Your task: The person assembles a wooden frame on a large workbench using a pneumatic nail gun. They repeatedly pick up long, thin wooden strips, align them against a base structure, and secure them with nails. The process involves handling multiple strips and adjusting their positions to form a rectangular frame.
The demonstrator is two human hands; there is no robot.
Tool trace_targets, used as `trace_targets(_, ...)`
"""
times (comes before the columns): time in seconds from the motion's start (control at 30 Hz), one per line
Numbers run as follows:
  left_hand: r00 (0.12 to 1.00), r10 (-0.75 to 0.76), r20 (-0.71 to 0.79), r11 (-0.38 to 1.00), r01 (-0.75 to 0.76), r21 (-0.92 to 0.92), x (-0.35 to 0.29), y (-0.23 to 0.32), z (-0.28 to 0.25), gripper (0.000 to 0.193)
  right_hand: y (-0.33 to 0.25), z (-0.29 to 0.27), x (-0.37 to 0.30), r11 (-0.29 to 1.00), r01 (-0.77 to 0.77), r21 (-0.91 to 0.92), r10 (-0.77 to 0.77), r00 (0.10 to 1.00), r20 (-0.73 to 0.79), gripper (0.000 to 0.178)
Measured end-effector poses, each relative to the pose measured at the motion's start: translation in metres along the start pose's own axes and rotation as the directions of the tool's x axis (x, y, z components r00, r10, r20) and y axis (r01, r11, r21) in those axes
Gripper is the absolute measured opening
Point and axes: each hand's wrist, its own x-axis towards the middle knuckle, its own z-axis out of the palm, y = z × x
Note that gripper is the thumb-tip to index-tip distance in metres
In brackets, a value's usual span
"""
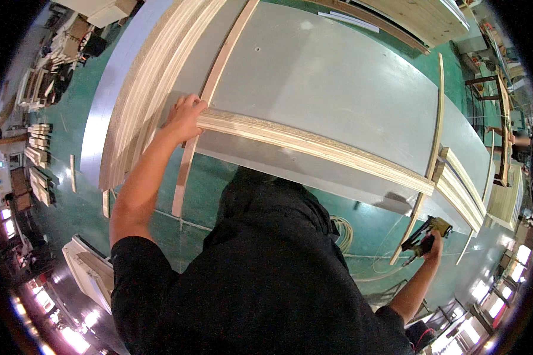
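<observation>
A long pale beam of layered wood strips (314, 148) lies crosswise in front of me over two thin wooden battens. My left hand (186, 118) grips its left end, where it meets the left batten (219, 62). Its right end reaches the right batten (437, 130). Off to the right, my right hand (433, 245) is closed round a dark and yellowish nail gun (427, 232), held apart from the beam near the right batten's lower end. A large grey panel (320, 71) spreads beneath the battens.
Stacked long boards (145, 77) stand left of the panel, and a shorter layered stack (461, 188) lies at right. A coiled hose (342, 234) is on the green floor by my body. Wooden panels (414, 21) rise at the far right; another person (520, 142) is beyond the right side.
</observation>
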Motion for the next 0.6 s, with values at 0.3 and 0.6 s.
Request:
trace_targets(0.3,0.906,0.422,-0.019,0.898,-0.421,-0.127,0.025,0.053,0.006,0.085,-0.039,0.271,-0.220,0.935,0.131,-0.328,0.077,0.831,0.552,0.036)
trace_targets(0.6,0.855,0.514,-0.066,0.835,-0.517,-0.191,0.035,0.038,0.029,0.056,-0.115,0.508,-0.305,0.242,0.815,-0.526,0.048,0.531,0.846,0.068)
